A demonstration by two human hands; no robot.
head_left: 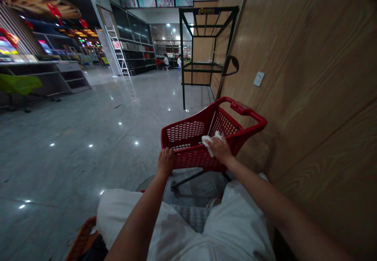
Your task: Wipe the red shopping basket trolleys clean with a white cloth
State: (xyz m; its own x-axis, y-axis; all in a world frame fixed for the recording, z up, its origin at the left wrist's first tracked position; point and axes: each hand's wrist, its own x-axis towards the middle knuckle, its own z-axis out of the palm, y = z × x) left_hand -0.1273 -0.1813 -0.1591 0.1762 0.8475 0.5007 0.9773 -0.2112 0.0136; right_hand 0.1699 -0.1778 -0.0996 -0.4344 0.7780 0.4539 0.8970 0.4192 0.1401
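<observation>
A red plastic shopping cart stands in front of my knees, its handle towards the wall on the right. My left hand is closed over the near corner of the basket rim, fingers curled over the edge. A crumpled white cloth, perhaps tissue, is pressed by my right hand against the near rim, close to the handle end. The cloth sticks out past the fingers on the left and top. My palm hides the rest of it.
A wood-panelled wall with a socket rises close on the right. Beyond the cart stands a dark metal rack. A ladder leans by shelves at the back. Two people sit or stand far off. A green chair is left.
</observation>
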